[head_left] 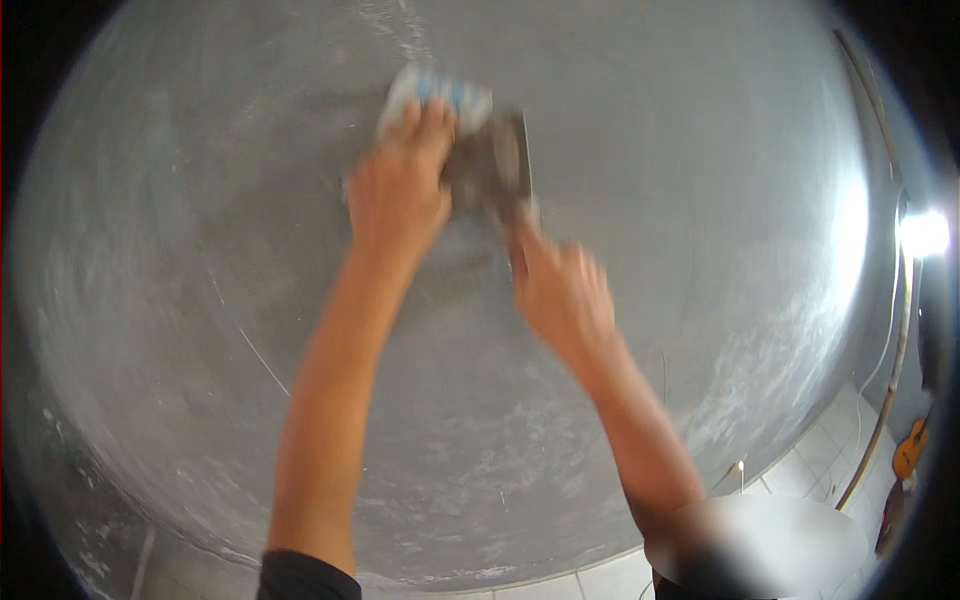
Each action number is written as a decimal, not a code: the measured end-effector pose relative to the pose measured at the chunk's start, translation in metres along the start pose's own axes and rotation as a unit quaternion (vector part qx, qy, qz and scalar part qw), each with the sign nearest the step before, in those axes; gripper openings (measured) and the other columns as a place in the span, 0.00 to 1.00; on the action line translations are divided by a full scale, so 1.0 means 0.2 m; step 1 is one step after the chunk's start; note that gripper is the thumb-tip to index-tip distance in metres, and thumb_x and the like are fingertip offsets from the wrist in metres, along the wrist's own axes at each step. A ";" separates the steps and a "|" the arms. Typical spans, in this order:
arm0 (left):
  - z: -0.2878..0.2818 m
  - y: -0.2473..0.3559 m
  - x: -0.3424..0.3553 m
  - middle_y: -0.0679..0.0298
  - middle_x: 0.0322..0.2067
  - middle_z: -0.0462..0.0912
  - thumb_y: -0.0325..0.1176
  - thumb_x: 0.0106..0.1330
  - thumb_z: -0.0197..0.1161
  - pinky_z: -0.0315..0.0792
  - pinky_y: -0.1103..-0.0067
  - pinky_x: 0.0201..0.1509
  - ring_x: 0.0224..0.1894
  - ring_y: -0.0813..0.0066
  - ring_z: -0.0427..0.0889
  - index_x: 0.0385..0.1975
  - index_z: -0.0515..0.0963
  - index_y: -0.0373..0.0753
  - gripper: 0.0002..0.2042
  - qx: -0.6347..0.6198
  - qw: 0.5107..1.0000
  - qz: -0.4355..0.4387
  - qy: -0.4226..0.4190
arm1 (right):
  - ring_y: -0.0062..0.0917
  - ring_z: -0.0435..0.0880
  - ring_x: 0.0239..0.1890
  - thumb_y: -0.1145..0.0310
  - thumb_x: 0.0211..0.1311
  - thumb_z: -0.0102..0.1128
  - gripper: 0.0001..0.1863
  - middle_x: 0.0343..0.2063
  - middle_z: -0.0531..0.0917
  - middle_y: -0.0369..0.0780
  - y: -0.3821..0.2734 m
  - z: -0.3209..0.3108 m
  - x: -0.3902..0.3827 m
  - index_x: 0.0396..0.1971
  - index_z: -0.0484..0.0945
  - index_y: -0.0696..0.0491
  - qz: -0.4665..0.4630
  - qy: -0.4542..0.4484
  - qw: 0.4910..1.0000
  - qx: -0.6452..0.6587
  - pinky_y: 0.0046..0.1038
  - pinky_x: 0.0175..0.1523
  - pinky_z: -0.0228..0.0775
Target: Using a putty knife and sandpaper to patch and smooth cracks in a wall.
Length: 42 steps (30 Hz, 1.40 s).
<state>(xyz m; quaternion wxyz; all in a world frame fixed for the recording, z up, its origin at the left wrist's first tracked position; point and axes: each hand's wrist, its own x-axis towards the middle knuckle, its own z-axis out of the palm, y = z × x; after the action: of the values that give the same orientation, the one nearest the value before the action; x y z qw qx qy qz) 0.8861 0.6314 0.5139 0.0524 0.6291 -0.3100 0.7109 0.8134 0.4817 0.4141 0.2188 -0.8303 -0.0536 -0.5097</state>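
My left hand (400, 195) grips or presses a flat white piece with blue markings (460, 97), blurred, against the grey plastered surface (720, 130), with its fingers close together over it. My right hand (560, 290), lower and to the right, is closed on the handle of a wide metal scraper (505, 160). The scraper's blade lies right beside the white piece and my left fingertips, partly hidden by them. The surface around both hands is grey with pale smudges and thin scratches.
At the right edge are a bright lamp (925, 233), a long pole (880, 420) with a cable alongside, and a small orange guitar (910, 450). Pale floor tiles (820, 450) show at the lower right, and a pale blurred oval covers the bottom right.
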 end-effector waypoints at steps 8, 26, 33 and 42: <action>0.04 0.41 -0.54 0.57 0.59 0.79 0.22 0.63 0.56 0.75 0.67 0.62 0.62 0.58 0.77 0.57 0.79 0.40 0.21 -0.044 0.997 0.045 -0.033 | 0.50 0.79 0.20 0.69 0.65 0.58 0.14 0.18 0.80 0.50 0.33 0.16 -0.59 0.50 0.75 0.50 0.019 0.003 0.999 0.036 0.47 0.24 0.68; 0.22 0.59 -0.11 0.62 0.58 0.80 0.18 0.61 0.60 0.72 0.69 0.67 0.66 0.63 0.72 0.55 0.79 0.41 0.21 0.022 0.999 0.036 -0.027 | 0.36 0.78 0.13 0.66 0.70 0.52 0.29 0.15 0.80 0.45 0.89 -0.32 -0.14 0.70 0.62 0.38 0.049 0.073 0.996 -0.033 0.37 0.19 0.67; 0.24 0.62 0.13 0.64 0.58 0.80 0.17 0.60 0.60 0.73 0.72 0.66 0.65 0.65 0.73 0.54 0.79 0.41 0.22 0.009 1.000 0.006 -0.026 | 0.39 0.85 0.19 0.68 0.70 0.51 0.25 0.20 0.84 0.49 0.84 -0.53 0.11 0.67 0.68 0.43 0.033 0.051 0.996 -0.070 0.38 0.25 0.77; 0.34 0.63 0.31 0.66 0.58 0.79 0.20 0.61 0.60 0.74 0.73 0.64 0.64 0.68 0.75 0.57 0.78 0.45 0.23 0.056 0.996 0.057 0.029 | 0.41 0.84 0.19 0.65 0.72 0.49 0.24 0.17 0.82 0.47 0.83 -0.56 0.34 0.67 0.67 0.41 -0.027 0.128 0.986 -0.106 0.42 0.26 0.76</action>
<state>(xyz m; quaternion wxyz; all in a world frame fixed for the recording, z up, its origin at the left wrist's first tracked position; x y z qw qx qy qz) 0.8741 0.4761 0.5259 -0.0144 0.5913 -0.3033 0.7471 0.8045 0.2766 0.4648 0.1206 -0.7749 0.0065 -0.6204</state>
